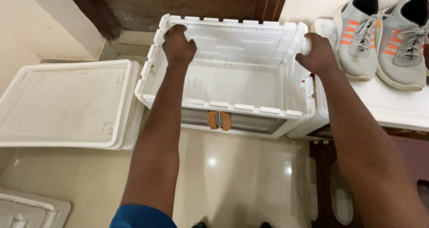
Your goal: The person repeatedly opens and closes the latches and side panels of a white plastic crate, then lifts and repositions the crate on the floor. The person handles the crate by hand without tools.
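Observation:
A white plastic storage crate [232, 106] stands open on the pale tiled floor, with an orange latch [219, 120] on its near front face. My left hand [178, 44] grips the crate's left wall near the far corner. At the opposite side, my right hand [317, 53] grips the right wall's top rim. The inside of the crate looks bare.
A white lid panel [67, 105] lies flat on the floor to the left. Another white panel [27, 210] shows at the bottom left. A pair of grey sneakers with orange stripes [380, 35] rests on a white surface [393, 107] at right. A dark wooden door is behind.

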